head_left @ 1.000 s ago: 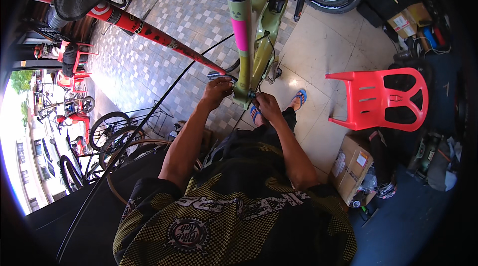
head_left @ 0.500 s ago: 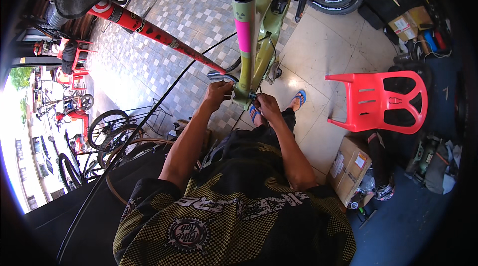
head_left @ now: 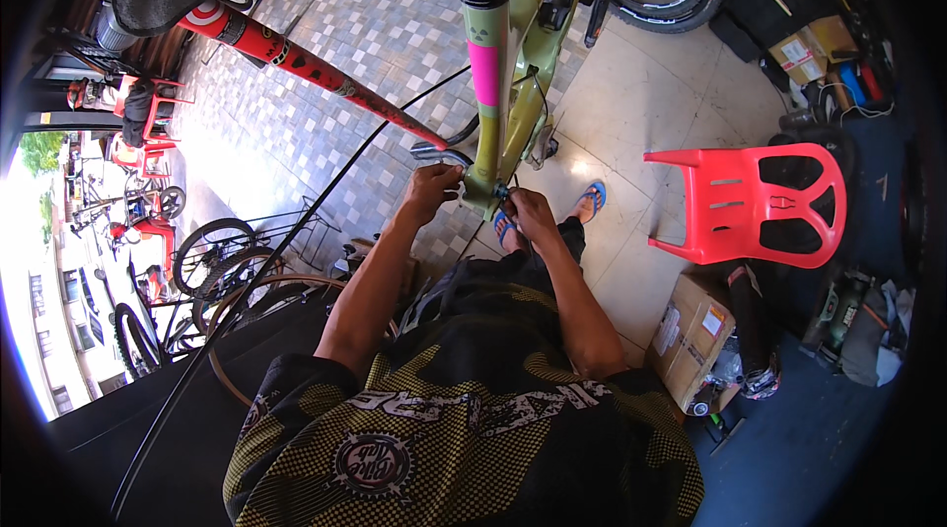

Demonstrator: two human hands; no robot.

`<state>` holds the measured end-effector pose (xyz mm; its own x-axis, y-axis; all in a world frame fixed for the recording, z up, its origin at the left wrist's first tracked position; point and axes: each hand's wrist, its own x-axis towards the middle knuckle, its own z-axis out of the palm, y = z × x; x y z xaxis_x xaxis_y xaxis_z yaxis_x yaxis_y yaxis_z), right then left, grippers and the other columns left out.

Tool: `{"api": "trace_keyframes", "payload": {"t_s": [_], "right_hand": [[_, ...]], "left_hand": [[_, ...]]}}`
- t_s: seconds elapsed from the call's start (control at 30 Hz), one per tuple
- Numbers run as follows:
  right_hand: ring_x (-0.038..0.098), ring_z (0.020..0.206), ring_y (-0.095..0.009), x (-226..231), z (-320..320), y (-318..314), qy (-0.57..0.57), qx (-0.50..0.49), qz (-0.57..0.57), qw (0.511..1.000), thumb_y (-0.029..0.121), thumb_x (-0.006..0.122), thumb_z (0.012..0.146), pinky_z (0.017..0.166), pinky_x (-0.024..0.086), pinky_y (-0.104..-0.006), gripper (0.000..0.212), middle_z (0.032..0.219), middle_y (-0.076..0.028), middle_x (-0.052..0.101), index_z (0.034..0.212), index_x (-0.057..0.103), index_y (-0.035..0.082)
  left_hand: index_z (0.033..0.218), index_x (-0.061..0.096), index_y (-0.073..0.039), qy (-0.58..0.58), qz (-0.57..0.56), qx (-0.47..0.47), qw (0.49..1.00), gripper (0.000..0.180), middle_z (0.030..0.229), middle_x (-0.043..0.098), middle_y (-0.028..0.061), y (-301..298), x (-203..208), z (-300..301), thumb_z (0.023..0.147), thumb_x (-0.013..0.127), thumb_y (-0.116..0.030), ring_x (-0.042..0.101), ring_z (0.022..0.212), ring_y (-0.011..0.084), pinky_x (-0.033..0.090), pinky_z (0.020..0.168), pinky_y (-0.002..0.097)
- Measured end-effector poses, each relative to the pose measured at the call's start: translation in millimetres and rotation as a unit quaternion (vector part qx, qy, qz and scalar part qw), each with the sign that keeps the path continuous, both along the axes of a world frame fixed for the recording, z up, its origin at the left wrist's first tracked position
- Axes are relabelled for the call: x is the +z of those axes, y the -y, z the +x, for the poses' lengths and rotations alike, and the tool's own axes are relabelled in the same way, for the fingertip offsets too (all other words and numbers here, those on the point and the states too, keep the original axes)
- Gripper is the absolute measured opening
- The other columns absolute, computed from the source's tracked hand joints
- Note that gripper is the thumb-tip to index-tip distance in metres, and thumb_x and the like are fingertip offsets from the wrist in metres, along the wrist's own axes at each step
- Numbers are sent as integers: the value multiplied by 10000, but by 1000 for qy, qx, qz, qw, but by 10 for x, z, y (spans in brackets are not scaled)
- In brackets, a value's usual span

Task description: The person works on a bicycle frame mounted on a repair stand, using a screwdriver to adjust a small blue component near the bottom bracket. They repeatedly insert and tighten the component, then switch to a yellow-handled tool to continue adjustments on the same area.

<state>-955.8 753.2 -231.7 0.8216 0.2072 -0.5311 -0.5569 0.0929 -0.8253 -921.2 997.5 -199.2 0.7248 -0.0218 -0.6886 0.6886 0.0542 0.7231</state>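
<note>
An olive-green bicycle frame point(head_left: 486, 142) with a pink band hangs in front of me. My left hand point(head_left: 432, 190) is at the left side of the frame's lower end, its fingers closed and pinching at a spot I cannot make out. On the opposite side, my right hand point(head_left: 533, 214) is closed with fingertips together, right beside a small dark fitting point(head_left: 501, 191) on the frame. What lies between its fingers is too small to name. A thin black cable point(head_left: 373, 138) runs from the frame toward the lower left.
A red repair-stand pole point(head_left: 326, 78) slants from the upper left to the frame. At right lies a red plastic chair point(head_left: 695, 194), with a cardboard box point(head_left: 691, 340) below it. Several bicycles point(head_left: 212, 256) stand at left. A bicycle wheel point(head_left: 691, 4) is at the top right.
Both hands stay at the frame's lower end. My right hand has shifted very slightly, leaving a little more of the small dark fitting in sight.
</note>
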Motion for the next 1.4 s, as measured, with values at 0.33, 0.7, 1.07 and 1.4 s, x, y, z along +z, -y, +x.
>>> {"api": "trace_keyframes", "payload": {"t_s": [0.33, 0.7, 1.07, 1.4], "right_hand": [[507, 527, -112, 143, 15, 41, -42, 7, 26, 999, 363, 536, 1043, 472, 404, -302, 423, 671, -18, 573, 785, 627, 40], [469, 569, -82, 264, 26, 40, -58, 3, 26, 998, 291, 543, 1035, 516, 338, -256, 347, 693, -3, 571, 835, 653, 30], [590, 696, -233, 287, -42, 243, 138, -38, -230, 963, 488, 483, 1070, 690, 472, -377, 508, 751, -123, 612, 1015, 643, 9], [633, 846, -267, 151, -240, 604, 352, 81, -263, 895, 233, 572, 1047, 795, 492, -395, 269, 853, -116, 706, 929, 722, 45]], "left_hand": [[1257, 668, -21, -40, -4, 33, 999, 402, 1123, 677, 72, 76, 83, -9, 969, 725, -296, 630, 1025, 190, 521, 875, 367], [1341, 625, -48, 39, -58, 16, 997, 443, 1220, 651, 105, -8, 90, -110, 946, 714, -226, 629, 1096, 210, 529, 908, 381], [1591, 175, -9, 303, 363, -203, 858, 1139, 1334, 486, 270, 653, 355, -298, 742, 886, -276, 487, 1259, 455, 458, 1045, 490], [1558, 232, 1, 301, 420, -223, 826, 1054, 1329, 499, 272, 764, 410, -287, 777, 859, -325, 508, 1231, 462, 472, 1011, 521]]}}
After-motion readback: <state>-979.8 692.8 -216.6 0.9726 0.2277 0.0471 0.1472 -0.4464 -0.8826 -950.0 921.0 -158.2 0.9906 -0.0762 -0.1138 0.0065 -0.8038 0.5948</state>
